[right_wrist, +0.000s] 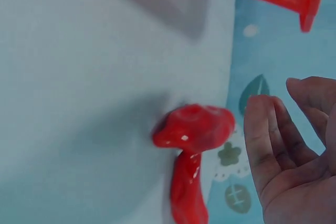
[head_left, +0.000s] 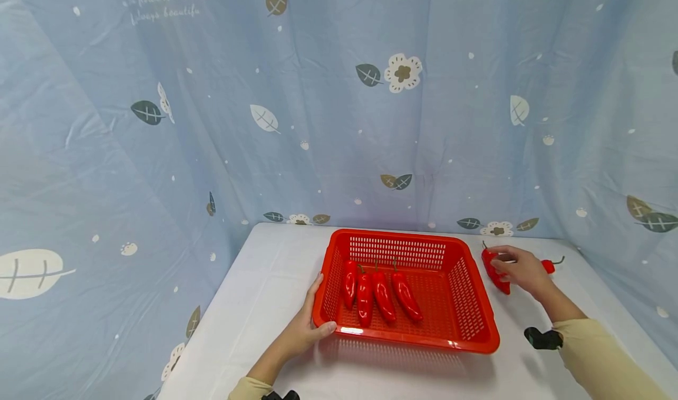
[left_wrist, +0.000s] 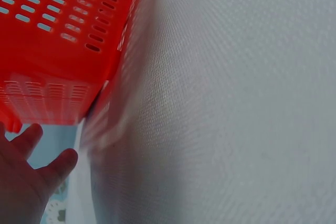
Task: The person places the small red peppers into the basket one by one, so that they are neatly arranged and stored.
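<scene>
A red plastic basket [head_left: 389, 340] with slotted walls stands on the white table, with several red peppers [head_left: 382, 297] lying side by side in its left half. Spread along the basket's left side and front left corner, my left hand [head_left: 303, 326] has its fingers extended by the wall and its thumb near the front rim. Right of the basket, my right hand [head_left: 521, 269] hovers close over a red pepper [head_left: 500, 282], fingers slightly bent. The right wrist view shows that pepper [right_wrist: 197, 128] apart from the fingers. A second loose pepper [head_left: 548, 266] is partly hidden behind the hand.
The white tabletop [head_left: 249, 288] extends on both sides of the basket. A blue curtain [head_left: 328, 123] printed with leaves and flowers hangs behind the table and along its left side.
</scene>
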Motion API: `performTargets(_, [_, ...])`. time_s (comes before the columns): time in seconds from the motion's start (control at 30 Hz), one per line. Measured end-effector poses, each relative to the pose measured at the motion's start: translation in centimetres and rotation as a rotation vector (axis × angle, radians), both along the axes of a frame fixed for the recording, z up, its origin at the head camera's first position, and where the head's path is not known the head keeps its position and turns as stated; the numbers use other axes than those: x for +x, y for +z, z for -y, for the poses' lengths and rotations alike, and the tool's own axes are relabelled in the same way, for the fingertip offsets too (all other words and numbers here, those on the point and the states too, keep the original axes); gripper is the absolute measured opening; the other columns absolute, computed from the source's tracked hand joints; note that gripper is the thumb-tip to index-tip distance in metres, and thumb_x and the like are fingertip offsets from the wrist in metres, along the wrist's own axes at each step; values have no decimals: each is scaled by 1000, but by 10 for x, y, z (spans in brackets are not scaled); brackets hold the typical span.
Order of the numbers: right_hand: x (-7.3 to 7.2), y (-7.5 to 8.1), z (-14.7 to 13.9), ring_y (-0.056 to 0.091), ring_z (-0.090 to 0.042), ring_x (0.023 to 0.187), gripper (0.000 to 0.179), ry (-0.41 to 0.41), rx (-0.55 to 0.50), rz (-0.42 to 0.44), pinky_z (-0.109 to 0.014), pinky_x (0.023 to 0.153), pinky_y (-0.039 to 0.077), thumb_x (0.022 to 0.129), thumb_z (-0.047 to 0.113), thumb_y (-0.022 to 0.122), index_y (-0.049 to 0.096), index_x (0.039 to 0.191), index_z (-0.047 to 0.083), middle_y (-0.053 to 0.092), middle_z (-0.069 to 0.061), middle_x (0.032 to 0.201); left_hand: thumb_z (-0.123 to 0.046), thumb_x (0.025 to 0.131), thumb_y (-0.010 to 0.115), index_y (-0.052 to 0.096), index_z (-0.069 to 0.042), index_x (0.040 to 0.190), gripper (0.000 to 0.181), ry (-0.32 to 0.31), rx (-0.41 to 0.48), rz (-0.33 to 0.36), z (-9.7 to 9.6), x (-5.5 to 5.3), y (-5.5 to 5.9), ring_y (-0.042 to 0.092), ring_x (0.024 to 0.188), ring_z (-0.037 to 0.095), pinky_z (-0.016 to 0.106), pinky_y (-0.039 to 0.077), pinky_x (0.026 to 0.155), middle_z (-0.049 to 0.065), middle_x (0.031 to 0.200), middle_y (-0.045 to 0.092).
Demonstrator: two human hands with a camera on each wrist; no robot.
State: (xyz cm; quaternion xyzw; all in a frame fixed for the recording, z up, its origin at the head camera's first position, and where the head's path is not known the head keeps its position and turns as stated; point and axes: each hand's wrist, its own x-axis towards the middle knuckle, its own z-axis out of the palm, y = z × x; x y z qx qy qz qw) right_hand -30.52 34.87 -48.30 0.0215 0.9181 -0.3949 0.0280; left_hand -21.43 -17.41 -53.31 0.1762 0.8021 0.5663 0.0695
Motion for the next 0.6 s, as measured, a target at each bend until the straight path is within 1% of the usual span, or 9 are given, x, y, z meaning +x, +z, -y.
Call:
performTargets(0.17, [-3,-6,-6,58,-50,113,54,-23,49,15,-45,80,62,100,18,65,47,145,-5,49,-40,135,-32,87,73,2,-32,164,105,2,-7,-1,0,0,-1,24,151,38,60,35,113,6,171,4])
performTargets(0.4, [-8,-16,-13,51,-55,118,55,-59,167,-5,-50,80,61,98,18,67,47,144,-5,49,-39,135,-31,88,72,2,-33,164,104,-2,3,3,-1,-1,-2,27,149,40,60,36,112,10,170,5])
performTargets(0.6, [-14,-26,-16,48,-57,120,56,-96,199,11,-52,80,60,97,17,67,47,145,-4,44,-41,139,-31,88,72,2,-33,164,103,1,13,-2,-1,0,-2,27,149,42,62,36,112,12,170,5])
